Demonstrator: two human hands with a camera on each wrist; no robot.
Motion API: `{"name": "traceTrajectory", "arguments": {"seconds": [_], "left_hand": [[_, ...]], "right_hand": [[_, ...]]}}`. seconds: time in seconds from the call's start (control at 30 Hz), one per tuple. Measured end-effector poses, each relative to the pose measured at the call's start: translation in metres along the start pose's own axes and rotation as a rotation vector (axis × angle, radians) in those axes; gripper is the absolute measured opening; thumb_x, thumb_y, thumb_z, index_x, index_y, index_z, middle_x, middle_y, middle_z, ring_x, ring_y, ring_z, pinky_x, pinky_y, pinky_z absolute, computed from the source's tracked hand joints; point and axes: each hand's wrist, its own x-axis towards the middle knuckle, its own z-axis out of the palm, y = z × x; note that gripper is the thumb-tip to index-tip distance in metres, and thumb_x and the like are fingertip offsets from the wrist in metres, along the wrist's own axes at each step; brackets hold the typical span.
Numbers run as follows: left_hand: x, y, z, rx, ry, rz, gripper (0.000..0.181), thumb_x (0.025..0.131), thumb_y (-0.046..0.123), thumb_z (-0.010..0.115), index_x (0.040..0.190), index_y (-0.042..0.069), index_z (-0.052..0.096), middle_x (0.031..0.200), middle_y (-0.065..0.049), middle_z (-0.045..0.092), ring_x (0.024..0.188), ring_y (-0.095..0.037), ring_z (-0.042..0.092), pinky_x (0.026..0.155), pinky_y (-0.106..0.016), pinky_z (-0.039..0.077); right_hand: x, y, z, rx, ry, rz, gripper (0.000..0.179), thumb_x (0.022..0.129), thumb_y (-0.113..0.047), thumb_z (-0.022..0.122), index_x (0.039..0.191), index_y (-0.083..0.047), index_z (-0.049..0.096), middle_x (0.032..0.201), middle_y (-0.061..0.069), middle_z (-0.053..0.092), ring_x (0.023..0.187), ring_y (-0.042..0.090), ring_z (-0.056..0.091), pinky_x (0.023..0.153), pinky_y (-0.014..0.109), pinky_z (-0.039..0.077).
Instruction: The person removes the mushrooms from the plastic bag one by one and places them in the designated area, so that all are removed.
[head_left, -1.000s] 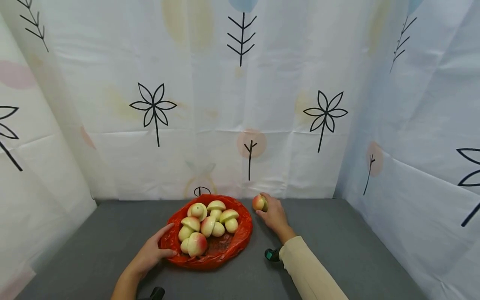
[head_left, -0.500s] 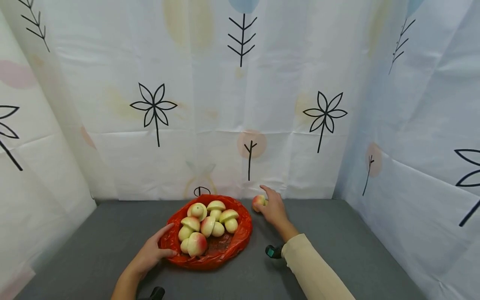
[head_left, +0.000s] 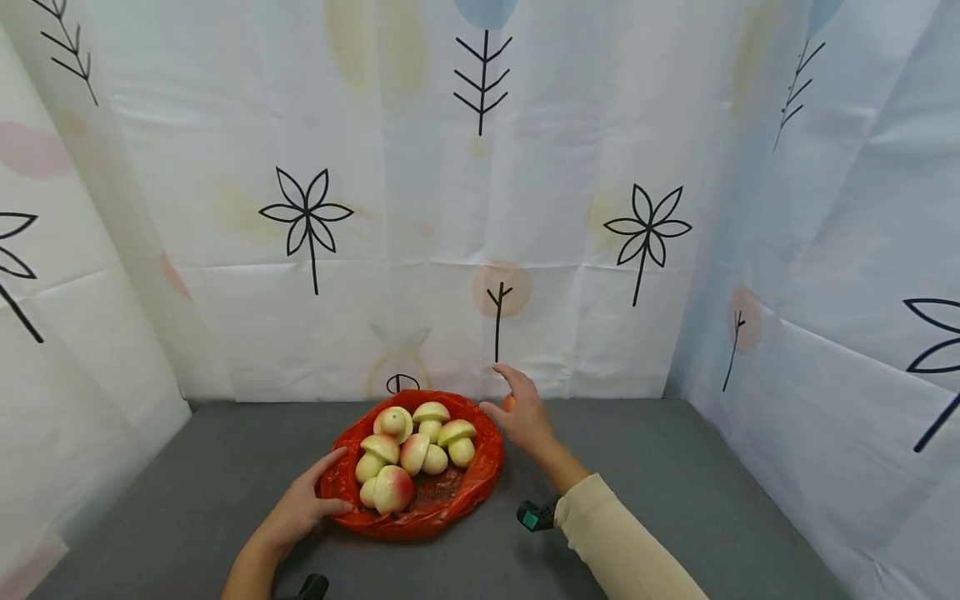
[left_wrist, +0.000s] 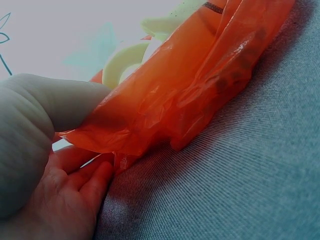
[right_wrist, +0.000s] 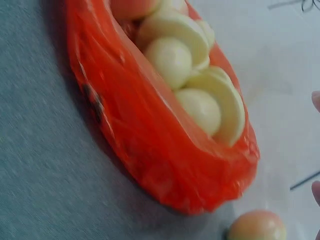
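Note:
A red plastic bag point(head_left: 487, 471), its rim rolled open, holds several pale-yellow toy mushrooms point(head_left: 393, 489) with reddish blush on some caps. My left hand point(head_left: 296, 507) grips the bag's left rim. In the left wrist view its thumb point(left_wrist: 75, 102) lies over the plastic point(left_wrist: 150, 115), with the other fingers on the outer side. Just right of the bag, my right hand point(head_left: 528, 421) is raised with thumb and forefinger spread, holding nothing. Behind it a lone mushroom point(head_left: 509, 402) stands on the table, mostly hidden; its reddish cap point(right_wrist: 257, 227) shows in the right wrist view.
The grey table point(head_left: 637, 500) meets a white patterned curtain point(head_left: 435, 317) at the back, close behind the bag. Curtains also hang at both sides. A dark wrist device point(head_left: 534, 517) sits by the right sleeve point(head_left: 622, 542).
My right hand has let go of the lone mushroom, opened its fingers and moved left toward the bag. The left hand and the bag stay where they were.

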Motion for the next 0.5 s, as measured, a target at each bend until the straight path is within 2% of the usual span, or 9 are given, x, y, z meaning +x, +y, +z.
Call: {"name": "traceTrajectory", "arguments": {"seconds": [0.17,0.33,0.5], "left_hand": [[-0.001,0.001,0.000,-0.009,-0.004,-0.003,0.091,0.078,0.005,0.075,0.154,0.010,0.026,0.154,-0.029,0.014,0.135,-0.049,0.024,0.102,-0.056,0.036],[-0.003,0.004,0.000,-0.014,-0.007,-0.005,0.091,0.077,0.006,0.076,0.154,0.010,0.026,0.155,-0.029,0.013,0.136,-0.049,0.022,0.103,-0.058,0.034],[-0.003,0.004,-0.001,-0.015,-0.010,-0.011,0.092,0.077,0.007,0.076,0.154,0.010,0.026,0.155,-0.029,0.013,0.136,-0.050,0.022,0.103,-0.058,0.033]], "right_hand": [[-0.006,-0.007,0.007,0.063,-0.003,-0.088,0.062,0.086,-0.018,0.074,0.140,-0.005,0.047,0.142,0.017,0.046,0.124,0.035,0.045,0.090,0.050,0.048],[-0.013,-0.009,0.015,0.072,-0.036,-0.125,0.066,0.086,-0.018,0.075,0.143,-0.005,0.044,0.143,0.015,0.045,0.116,0.032,0.051,0.087,0.047,0.049],[-0.019,-0.007,0.026,0.030,-0.091,-0.124,0.072,0.084,-0.019,0.077,0.146,-0.008,0.042,0.145,0.013,0.044,0.128,0.030,0.044,0.100,0.047,0.041]]}}
